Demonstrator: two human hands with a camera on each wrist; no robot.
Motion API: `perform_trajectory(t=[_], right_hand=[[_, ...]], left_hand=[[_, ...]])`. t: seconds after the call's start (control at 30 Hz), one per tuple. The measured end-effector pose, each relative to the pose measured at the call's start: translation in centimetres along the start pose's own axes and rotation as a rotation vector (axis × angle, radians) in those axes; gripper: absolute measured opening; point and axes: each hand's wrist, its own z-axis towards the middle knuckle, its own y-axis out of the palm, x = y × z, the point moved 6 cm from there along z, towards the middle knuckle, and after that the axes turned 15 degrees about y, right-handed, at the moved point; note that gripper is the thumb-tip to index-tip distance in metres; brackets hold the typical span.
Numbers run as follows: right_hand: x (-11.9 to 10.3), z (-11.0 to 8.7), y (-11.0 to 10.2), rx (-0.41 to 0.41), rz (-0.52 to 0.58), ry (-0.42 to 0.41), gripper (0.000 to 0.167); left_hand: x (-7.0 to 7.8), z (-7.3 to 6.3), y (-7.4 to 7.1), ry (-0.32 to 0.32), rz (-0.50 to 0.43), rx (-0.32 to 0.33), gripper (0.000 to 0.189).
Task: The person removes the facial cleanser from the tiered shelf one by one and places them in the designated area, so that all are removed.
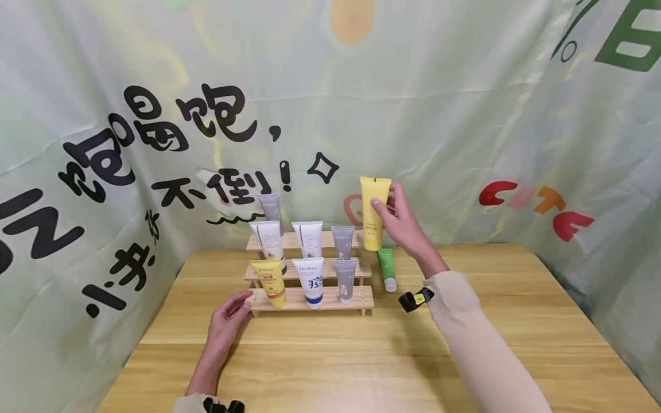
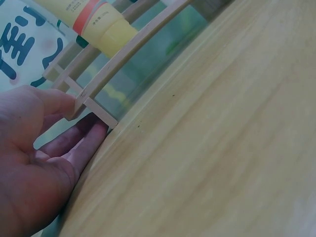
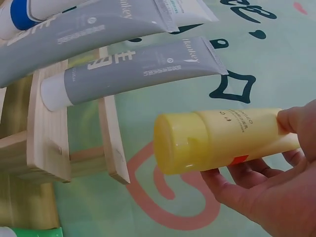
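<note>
Pinching yellow tube (image 1: 372, 225) with right hand (image 1: 401, 222), cap downward, in the air near upper right end of wooden rack (image 1: 296, 298). Gripping its lower left end with left hand (image 1: 228, 322). Cannot see inside closed tubes (image 1: 310, 269), nor whole green tube (image 1: 387, 267) in right wrist view.

The head view looks forward and down over the table (image 1: 330, 367), far enough back for the whole rack (image 1: 295, 297); the left wrist view, low, close and tilted, looks past the left hand (image 1: 229, 319) at the rack's front left end; the right wrist view, close and tipped sideways, looks past the right hand (image 1: 399, 218) toward the backdrop (image 1: 434, 115), sharing the yellow tube (image 1: 372, 229) with the head view.
</note>
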Motion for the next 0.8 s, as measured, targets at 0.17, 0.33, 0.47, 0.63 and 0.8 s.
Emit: perform_trajectory(t=[0.17,0.33,0.47,0.63,0.8], right_hand=[[0.4,-1.0,-0.6,0.025,0.004,0.011,0.043],[0.4,-1.9,-1.2,0.061,0.011,-0.001,0.043],[1.3,-2.4,-1.5,0.066,0.034,0.008,0.042],[3.3,-3.0,-1.8,0.051,0.124,0.048,0.043],[5.4,-3.5,-2.3,0.067,0.178,0.116,0.046]], left_hand=[[0.0,0.0,0.2,0.001,0.0,-0.002,0.038],[0.1,0.1,0.3,0.019,-0.016,-0.003,0.038],[0.1,0.2,0.2,0.029,-0.023,-0.004,0.038],[0.1,-0.1,0.1,0.027,-0.021,-0.003,0.037],[0.2,-0.1,0.1,0.031,-0.015,-0.005,0.038]])
